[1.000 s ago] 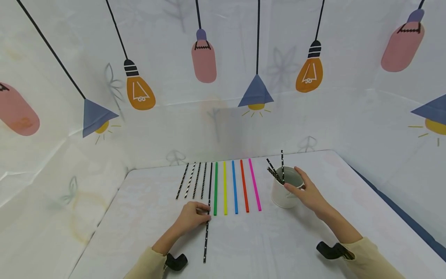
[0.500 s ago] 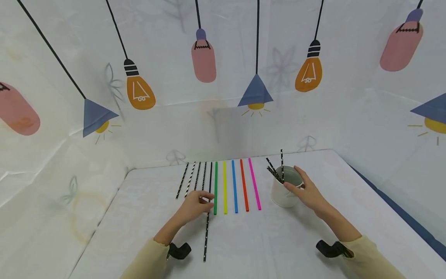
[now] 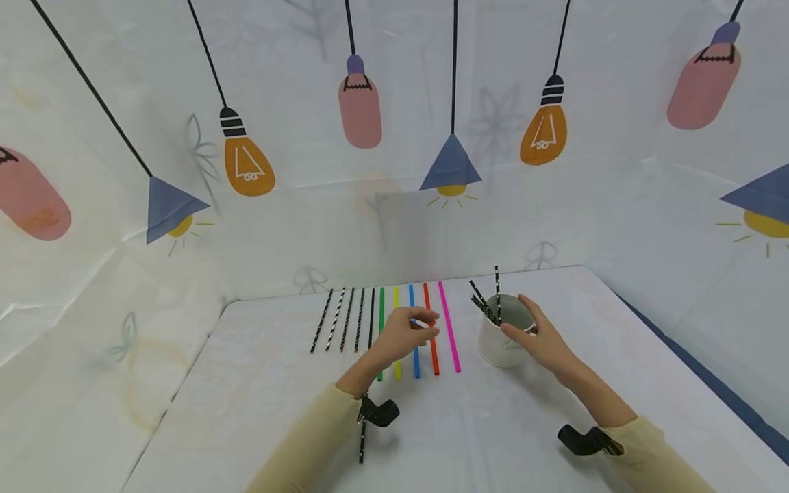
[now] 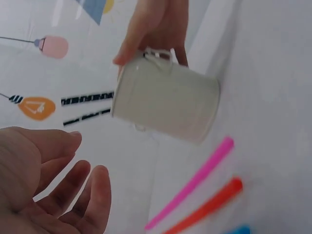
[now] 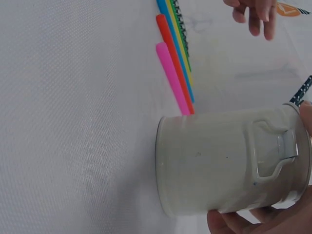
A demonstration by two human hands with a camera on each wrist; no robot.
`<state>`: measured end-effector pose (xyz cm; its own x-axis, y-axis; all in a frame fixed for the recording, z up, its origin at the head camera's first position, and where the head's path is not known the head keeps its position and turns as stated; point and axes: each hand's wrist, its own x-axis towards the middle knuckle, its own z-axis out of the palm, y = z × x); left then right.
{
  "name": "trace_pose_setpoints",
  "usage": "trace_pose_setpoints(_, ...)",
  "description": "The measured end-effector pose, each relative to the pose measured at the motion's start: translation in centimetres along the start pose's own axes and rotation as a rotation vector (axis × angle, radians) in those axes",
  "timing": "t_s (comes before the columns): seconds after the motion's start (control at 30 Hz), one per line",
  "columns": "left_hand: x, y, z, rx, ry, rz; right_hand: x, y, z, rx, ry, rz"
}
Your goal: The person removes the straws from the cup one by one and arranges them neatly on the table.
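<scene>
My left hand [image 3: 403,334], fingers loosely bent with nothing between them, hovers over the coloured straws, covering parts of the yellow straw [image 3: 397,368], blue straw [image 3: 416,363] and red straw [image 3: 434,356]. My right hand [image 3: 550,346] grips the rim of a small white bucket [image 3: 493,348], thumb on the near side and fingers around the far side. The bucket's little side handle shows in the right wrist view. Several black-and-white patterned straws [image 3: 498,291] stick up out of the bucket, leaning left. The pink straw [image 3: 450,325] lies between the left hand and the bucket.
A green straw [image 3: 381,305] and several black patterned straws [image 3: 322,320] continue the row to the left on the white-covered table [image 3: 259,383]. One black dotted straw [image 3: 362,445] lies nearer, partly under the left forearm. A printed white sheet [image 3: 394,226] rises behind.
My left hand has left the black straw, which stays on the table, and moved right and away over the coloured straws. The right hand stays on the bucket.
</scene>
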<state>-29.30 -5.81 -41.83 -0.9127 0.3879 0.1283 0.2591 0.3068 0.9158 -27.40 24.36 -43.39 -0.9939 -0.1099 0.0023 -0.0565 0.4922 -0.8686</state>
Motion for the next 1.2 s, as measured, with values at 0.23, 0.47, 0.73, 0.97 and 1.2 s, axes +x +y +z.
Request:
trace_pose_setpoints(0.23, 2.4, 1.8, 3.8, -0.024, 0.09, 0.023, 0.1, 0.1, 0.1, -0.015, 0.007, 0.008)
trace_pose_setpoints(0.47, 3.6, 2.3, 6.0, -0.096, 0.139, 0.054, 0.2, 0.2, 0.2, -0.005, 0.014, 0.02)
trace_pose_setpoints(0.73, 4.3, 2.2, 7.8, -0.151, 0.214, 0.062, 0.0, 0.1, 0.1, 0.007, 0.019, -0.002)
trace_pose_setpoints(0.97, 4.3, 2.7, 8.8, -0.186, 0.238, 0.065, 0.0, 0.0, 0.1, 0.012, 0.016, -0.01)
trace_pose_setpoints(1.2, 3.4, 3.8, 8.2, -0.175, 0.237, 0.201, 0.0, 0.0, 0.1, 0.013, 0.017, -0.014)
